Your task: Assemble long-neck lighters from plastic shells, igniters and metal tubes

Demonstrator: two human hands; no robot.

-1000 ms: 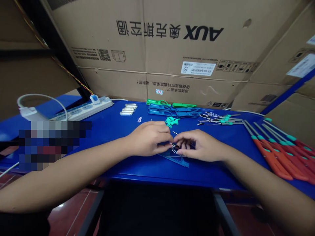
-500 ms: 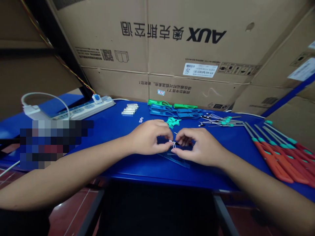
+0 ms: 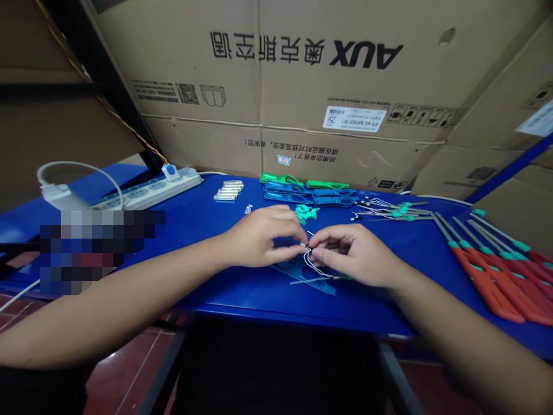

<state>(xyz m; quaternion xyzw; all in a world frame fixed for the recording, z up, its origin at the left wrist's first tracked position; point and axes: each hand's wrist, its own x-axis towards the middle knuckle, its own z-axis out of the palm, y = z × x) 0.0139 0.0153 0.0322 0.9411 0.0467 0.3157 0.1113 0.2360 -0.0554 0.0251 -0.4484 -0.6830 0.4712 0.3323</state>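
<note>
My left hand (image 3: pixel 274 236) pinches a small black part (image 3: pixel 308 248) between thumb and forefinger. Opposite it, my right hand (image 3: pixel 356 253) is closed with its fingertips at the same part, partly hiding it. White wires (image 3: pixel 307 266) loop down from this part to a thin metal tube (image 3: pixel 302 282) under my right hand. A short thin pin shows above the right fingertips. Below the hands, a translucent blue lighter shell (image 3: pixel 322 286) lies on the blue table (image 3: pixel 242 294).
Blue lighter shells (image 3: pixel 283 190), green shells (image 3: pixel 326 184) and teal plastic pieces (image 3: pixel 306 214) lie behind the hands. Wired metal tubes (image 3: pixel 397 212) and red-orange long lighters (image 3: pixel 488 279) are on the right. Silver cylinders (image 3: pixel 228 190) and a power strip (image 3: pixel 159 187) sit left. A cardboard box (image 3: pixel 294 92) stands behind.
The right hand has shifted slightly right, and a longer stretch of white wire and the metal tube now show below it. The left hand stays at the black part.
</note>
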